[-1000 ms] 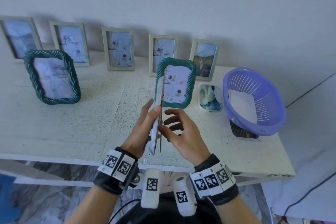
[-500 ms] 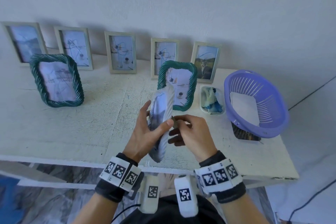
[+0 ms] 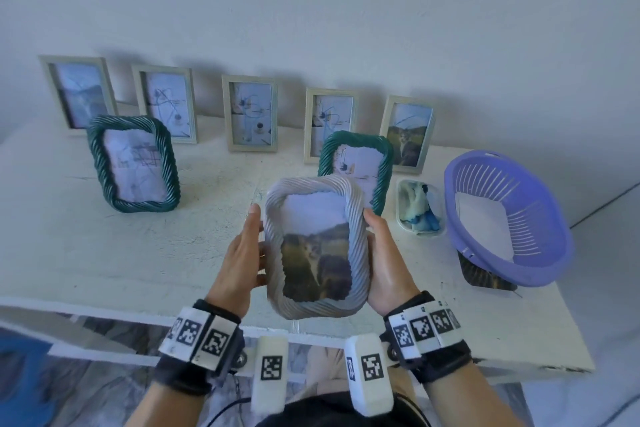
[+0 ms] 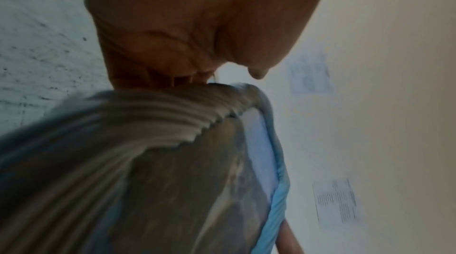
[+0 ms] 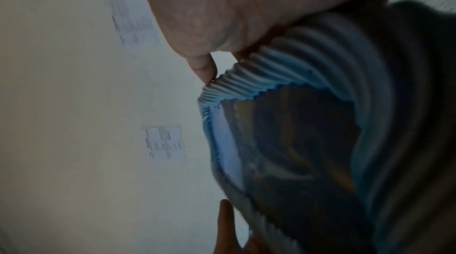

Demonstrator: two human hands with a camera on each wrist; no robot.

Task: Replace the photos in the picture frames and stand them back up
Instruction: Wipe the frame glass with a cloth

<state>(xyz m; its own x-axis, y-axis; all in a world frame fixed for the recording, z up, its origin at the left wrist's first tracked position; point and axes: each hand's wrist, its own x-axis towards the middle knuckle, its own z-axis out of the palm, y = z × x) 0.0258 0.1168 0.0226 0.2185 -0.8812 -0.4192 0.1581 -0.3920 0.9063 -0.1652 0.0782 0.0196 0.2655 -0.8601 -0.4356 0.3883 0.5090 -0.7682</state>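
Note:
I hold a white rope-twist picture frame (image 3: 357, 239) in both hands above the table's front edge, its face turned up at me. It holds a photo (image 3: 315, 253) of a cat in a hilly landscape. My left hand (image 3: 242, 253) grips the left side, thumb along the rim and fingers behind. On the right side my right hand (image 3: 384, 260) grips the same way. Up close, the left wrist view shows the ribbed rim (image 4: 148, 112) under my palm. In the right wrist view my thumb (image 5: 202, 67) presses the rim (image 5: 246, 77).
Two green rope-twist frames (image 3: 133, 163) (image 3: 379, 163) stand on the white table (image 3: 86, 246), with several pale frames (image 3: 250, 113) along the wall behind. At the right sit a small tray of cloth (image 3: 419, 211) and a tilted purple basket (image 3: 505, 218).
The white frame was edge-on to me between my hands; it has been turned so its front faces me. My right hand moved from its back to grip the right side.

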